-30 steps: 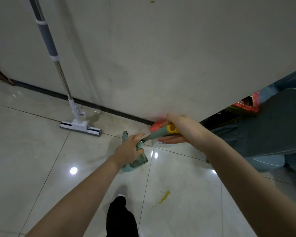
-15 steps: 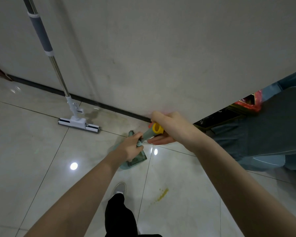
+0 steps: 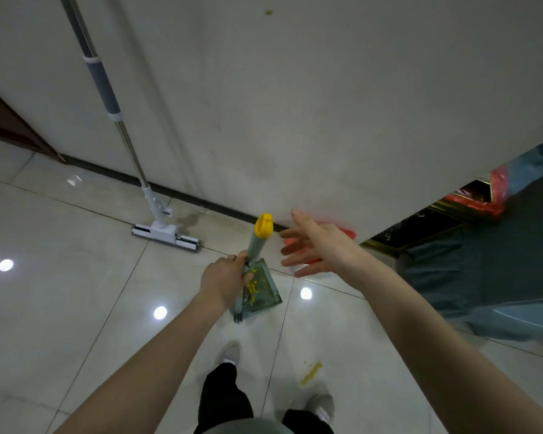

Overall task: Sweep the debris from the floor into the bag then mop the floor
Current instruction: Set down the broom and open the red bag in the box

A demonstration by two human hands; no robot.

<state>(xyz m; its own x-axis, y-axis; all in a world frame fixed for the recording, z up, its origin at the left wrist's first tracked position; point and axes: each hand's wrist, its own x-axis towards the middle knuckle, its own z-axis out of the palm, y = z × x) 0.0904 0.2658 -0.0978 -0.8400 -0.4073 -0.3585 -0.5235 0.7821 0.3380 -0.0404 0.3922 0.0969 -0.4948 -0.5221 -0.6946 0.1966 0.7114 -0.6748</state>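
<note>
Left hand (image 3: 223, 281) grips dustpan (image 3: 259, 288) handle | right hand (image 3: 315, 245) fingers spread wide, empty, near wall (image 3: 295, 104) | mop (image 3: 165, 233) leans well left

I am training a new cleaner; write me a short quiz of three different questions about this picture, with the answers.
1. True or false: the right hand grips the mop.
2. Which hand holds the dustpan and the brush handle? A) left B) right C) both
3. Fill in: the mop leans against the ____.

Key:
1. False; the right hand is open and touches nothing.
2. A, the left hand.
3. Wall.
</note>
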